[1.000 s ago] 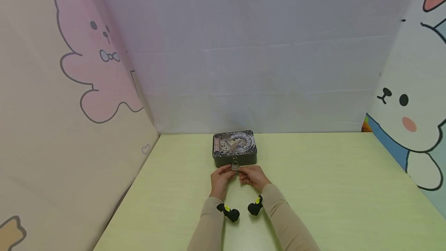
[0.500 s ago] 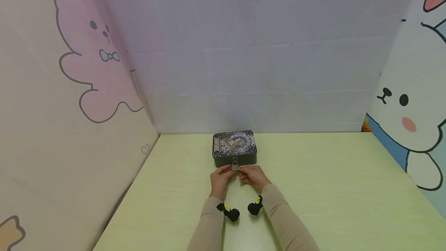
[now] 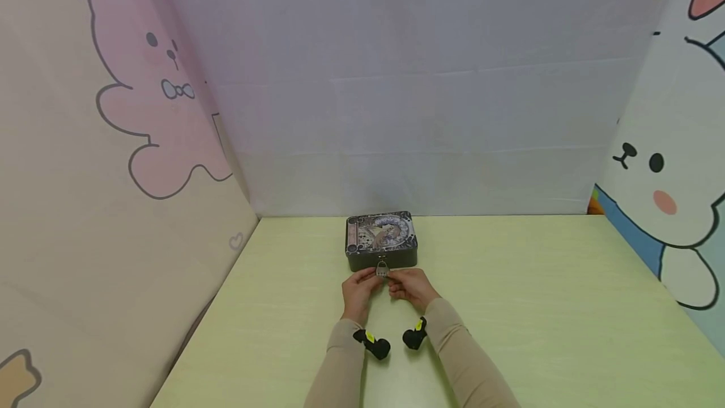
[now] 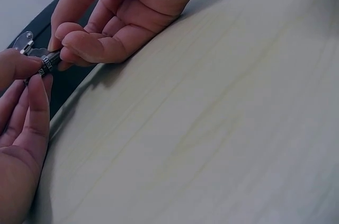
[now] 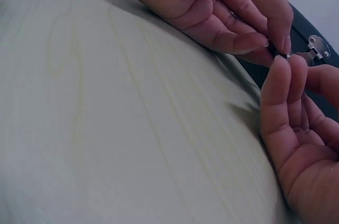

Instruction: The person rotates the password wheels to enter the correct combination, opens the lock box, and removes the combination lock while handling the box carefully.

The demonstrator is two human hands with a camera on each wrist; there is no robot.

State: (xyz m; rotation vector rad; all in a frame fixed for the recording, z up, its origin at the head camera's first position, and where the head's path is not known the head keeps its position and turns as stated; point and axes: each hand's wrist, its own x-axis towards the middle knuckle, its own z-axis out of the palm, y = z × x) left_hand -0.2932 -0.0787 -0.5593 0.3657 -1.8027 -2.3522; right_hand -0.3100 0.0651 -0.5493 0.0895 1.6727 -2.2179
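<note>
Partly hidden in both wrist views, the one combination padlock, its dial marks too small to read, is pinched by the left hand at eight o'clock and the right hand at four. At twelve o'clock lies one printed tin box with one front latch. Two beige sleeves, each with one black wrist camera, are cut off at six o'clock.

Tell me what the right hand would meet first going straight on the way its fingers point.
The padlock, which the right hand pinches. Just past it, likely the left hand, or perhaps the dark box; depth is unclear there.
</note>
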